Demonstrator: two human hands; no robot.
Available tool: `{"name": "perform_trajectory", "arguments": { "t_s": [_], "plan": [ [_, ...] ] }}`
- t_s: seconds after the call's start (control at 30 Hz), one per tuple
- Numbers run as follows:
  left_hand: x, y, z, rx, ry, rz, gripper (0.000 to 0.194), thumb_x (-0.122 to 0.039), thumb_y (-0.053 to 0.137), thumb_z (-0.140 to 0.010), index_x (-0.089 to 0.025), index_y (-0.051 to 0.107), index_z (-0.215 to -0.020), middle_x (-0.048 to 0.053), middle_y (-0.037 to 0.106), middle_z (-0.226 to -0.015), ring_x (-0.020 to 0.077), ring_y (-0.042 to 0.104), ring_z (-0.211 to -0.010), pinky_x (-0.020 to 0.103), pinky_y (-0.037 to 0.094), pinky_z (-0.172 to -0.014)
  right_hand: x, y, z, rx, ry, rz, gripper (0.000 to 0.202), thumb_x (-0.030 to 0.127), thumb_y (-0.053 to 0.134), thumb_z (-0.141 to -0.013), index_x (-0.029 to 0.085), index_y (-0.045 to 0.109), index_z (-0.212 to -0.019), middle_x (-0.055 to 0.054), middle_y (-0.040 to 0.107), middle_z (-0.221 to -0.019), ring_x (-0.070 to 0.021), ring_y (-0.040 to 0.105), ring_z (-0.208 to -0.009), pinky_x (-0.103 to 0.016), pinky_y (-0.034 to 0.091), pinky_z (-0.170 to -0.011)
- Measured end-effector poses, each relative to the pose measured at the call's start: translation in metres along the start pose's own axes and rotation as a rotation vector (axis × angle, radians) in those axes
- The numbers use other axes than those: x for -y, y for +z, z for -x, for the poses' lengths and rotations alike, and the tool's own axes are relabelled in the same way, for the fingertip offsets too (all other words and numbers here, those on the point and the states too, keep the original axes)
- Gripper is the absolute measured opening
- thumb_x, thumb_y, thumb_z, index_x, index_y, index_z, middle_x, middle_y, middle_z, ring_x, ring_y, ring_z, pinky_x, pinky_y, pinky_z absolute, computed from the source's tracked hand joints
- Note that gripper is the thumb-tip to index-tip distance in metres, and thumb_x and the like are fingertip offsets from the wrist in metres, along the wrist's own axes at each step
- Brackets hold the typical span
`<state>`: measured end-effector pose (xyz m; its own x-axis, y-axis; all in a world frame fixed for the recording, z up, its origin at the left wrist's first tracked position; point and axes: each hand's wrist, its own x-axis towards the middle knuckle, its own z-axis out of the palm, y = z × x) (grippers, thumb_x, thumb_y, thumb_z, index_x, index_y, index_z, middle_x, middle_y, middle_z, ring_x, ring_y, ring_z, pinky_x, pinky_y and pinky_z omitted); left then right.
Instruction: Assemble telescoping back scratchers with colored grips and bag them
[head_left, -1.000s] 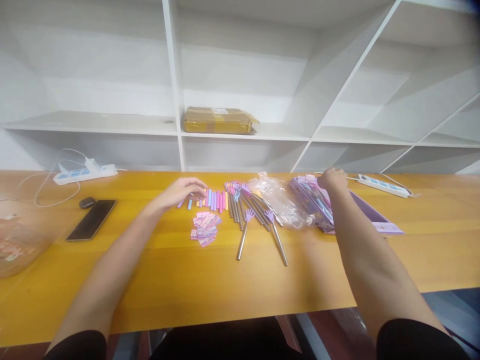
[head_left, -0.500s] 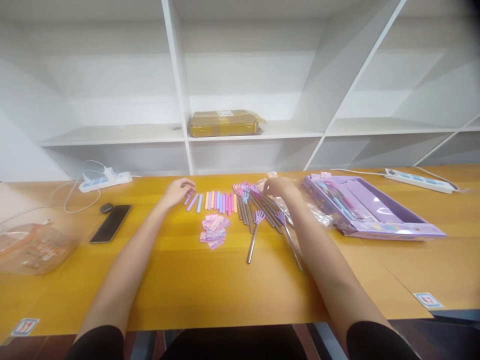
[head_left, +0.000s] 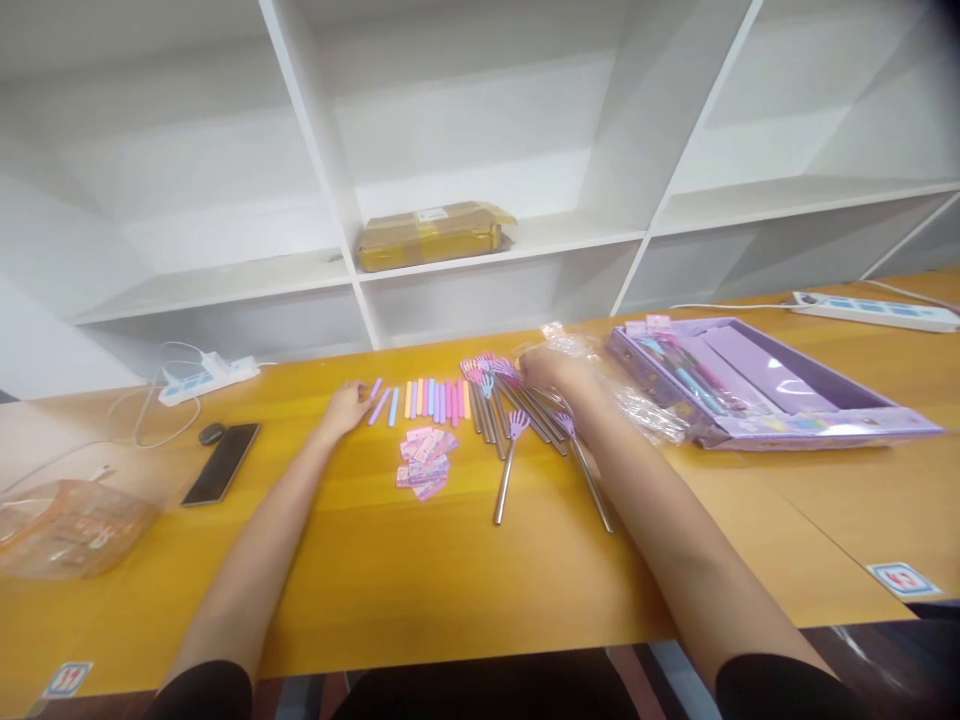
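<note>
My left hand (head_left: pixel 348 408) has its fingers curled at the leftmost short purple stick (head_left: pixel 375 388), closed on its lower end. To the right of it lies a row of short pastel sticks (head_left: pixel 437 400), in blue, orange, pink and purple. My right hand (head_left: pixel 551 370) is closed over the far end of a heap of metal-handled back scratchers (head_left: pixel 491 415) with small hand-shaped heads. What its fingers grip there is hidden. Two back scratchers lie apart, nearer to me, one a purple-headed back scratcher (head_left: pixel 508 470). Pink printed cards (head_left: pixel 425 462) are piled below the sticks.
Crumpled clear wrapping (head_left: pixel 645 410) lies between my right forearm and an open purple box (head_left: pixel 825 435) holding pens. A phone (head_left: pixel 222 465), a clear orange bag (head_left: pixel 75 530) and a power strip (head_left: pixel 208 380) are on the left. White shelves behind hold a taped parcel (head_left: pixel 431 237).
The view has tilted and shifted slightly. My left hand has moved from above the leftmost sticks to their left side. My right hand stays at the heads of the back scratchers.
</note>
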<state>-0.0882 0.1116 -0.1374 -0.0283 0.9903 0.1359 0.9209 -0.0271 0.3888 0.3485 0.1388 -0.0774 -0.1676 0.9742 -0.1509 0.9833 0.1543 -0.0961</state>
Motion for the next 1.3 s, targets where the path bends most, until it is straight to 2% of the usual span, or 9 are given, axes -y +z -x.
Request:
{"name": "perform_trajectory", "arguments": {
  "t_s": [0.23, 0.37, 0.5, 0.63, 0.77, 0.83, 0.93, 1.1, 1.3],
  "plan": [
    [0.003, 0.000, 0.000, 0.021, -0.003, -0.069, 0.042, -0.034, 0.066, -0.092, -0.012, 0.068, -0.128, 0.021, 0.072, -0.130, 0.0301, 0.070, -0.116, 0.035, 0.051, -0.099, 0.007, -0.002, -0.002, 0.087, 0.016, 0.089, 0.042, 0.040, 0.071, -0.103, 0.015, 0.067, -0.136, -0.015, 0.066, -0.138, -0.0250, 0.069, -0.118, -0.044, 0.060, -0.100],
    [-0.002, 0.002, 0.002, 0.053, -0.016, -0.098, 0.033, -0.027, 0.064, -0.092, -0.013, 0.071, -0.121, 0.019, 0.074, -0.125, 0.0288, 0.070, -0.116, 0.034, 0.050, -0.099, 0.012, -0.002, -0.002, 0.136, 0.042, 0.099, 0.041, 0.041, 0.070, -0.104, 0.016, 0.066, -0.136, -0.014, 0.066, -0.138, -0.0245, 0.069, -0.117, -0.045, 0.060, -0.100],
    [-0.005, -0.001, 0.005, 0.066, -0.053, -0.094, 0.029, -0.036, 0.057, -0.099, -0.013, 0.072, -0.110, 0.017, 0.077, -0.114, 0.0272, 0.072, -0.103, 0.037, 0.051, -0.093, 0.016, -0.010, 0.005, 0.109, 0.053, 0.090, 0.041, 0.041, 0.070, -0.104, 0.016, 0.067, -0.135, -0.014, 0.066, -0.138, -0.0240, 0.069, -0.117, -0.044, 0.060, -0.100],
    [-0.007, -0.025, 0.005, 0.051, -0.066, -0.052, 0.036, -0.039, 0.047, -0.100, -0.015, 0.073, -0.092, 0.018, 0.078, -0.101, 0.0283, 0.071, -0.090, 0.034, 0.049, -0.080, 0.017, -0.029, 0.018, -0.026, 0.025, 0.050, 0.027, 0.030, 0.062, -0.106, 0.011, 0.076, -0.119, -0.021, 0.074, -0.124, -0.0282, 0.072, -0.115, -0.038, 0.055, -0.099],
    [-0.015, -0.075, 0.010, -0.043, -0.055, -0.009, 0.039, -0.038, 0.042, -0.099, -0.014, 0.073, -0.102, 0.014, 0.075, -0.092, 0.0249, 0.065, -0.080, 0.033, 0.044, -0.071, 0.011, -0.056, 0.037, -0.266, -0.009, -0.026, 0.039, 0.030, 0.042, -0.109, 0.011, 0.076, -0.111, -0.023, 0.077, -0.113, -0.0290, 0.073, -0.107, -0.033, 0.050, -0.088],
    [-0.025, -0.100, 0.018, -0.094, -0.024, 0.025, 0.043, -0.040, 0.039, -0.101, -0.016, 0.072, -0.114, 0.009, 0.073, -0.090, 0.0220, 0.062, -0.077, 0.031, 0.042, -0.069, 0.007, -0.066, 0.046, -0.435, -0.048, -0.184, 0.038, 0.036, 0.043, -0.107, 0.014, 0.073, -0.100, -0.017, 0.078, -0.098, -0.0254, 0.072, -0.093, -0.031, 0.049, -0.078],
    [-0.047, -0.125, 0.036, -0.137, 0.071, 0.158, 0.045, -0.048, 0.043, -0.101, -0.021, 0.071, -0.122, 0.003, 0.068, -0.083, 0.0178, 0.056, -0.068, 0.029, 0.041, -0.064, 0.003, -0.076, 0.053, -0.648, -0.177, -0.794, 0.024, 0.041, 0.060, -0.096, 0.019, 0.064, -0.087, -0.005, 0.070, -0.072, -0.0159, 0.060, -0.059, -0.026, 0.042, -0.057],
    [-0.091, -0.137, 0.070, -0.250, 0.301, 0.255, 0.033, -0.040, 0.053, -0.100, -0.023, 0.075, -0.118, 0.003, 0.071, -0.095, 0.0153, 0.054, -0.071, 0.028, 0.041, -0.066, 0.015, -0.083, 0.062, -0.572, -0.365, -1.559, 0.027, 0.042, 0.077, -0.076, 0.022, 0.058, -0.082, 0.001, 0.065, -0.062, -0.0101, 0.051, -0.043, -0.022, 0.034, -0.040],
    [-0.131, -0.145, 0.109, -0.336, 0.467, 0.251, 0.029, -0.038, 0.052, -0.106, -0.023, 0.075, -0.114, 0.002, 0.068, -0.092, 0.0169, 0.058, -0.080, 0.030, 0.043, -0.073, 0.042, -0.083, 0.087, -0.487, -0.569, -1.705, 0.032, 0.047, 0.083, -0.078, 0.020, 0.071, -0.089, -0.001, 0.071, -0.071, -0.0096, 0.058, -0.047, -0.023, 0.045, -0.045]
  ]
}}
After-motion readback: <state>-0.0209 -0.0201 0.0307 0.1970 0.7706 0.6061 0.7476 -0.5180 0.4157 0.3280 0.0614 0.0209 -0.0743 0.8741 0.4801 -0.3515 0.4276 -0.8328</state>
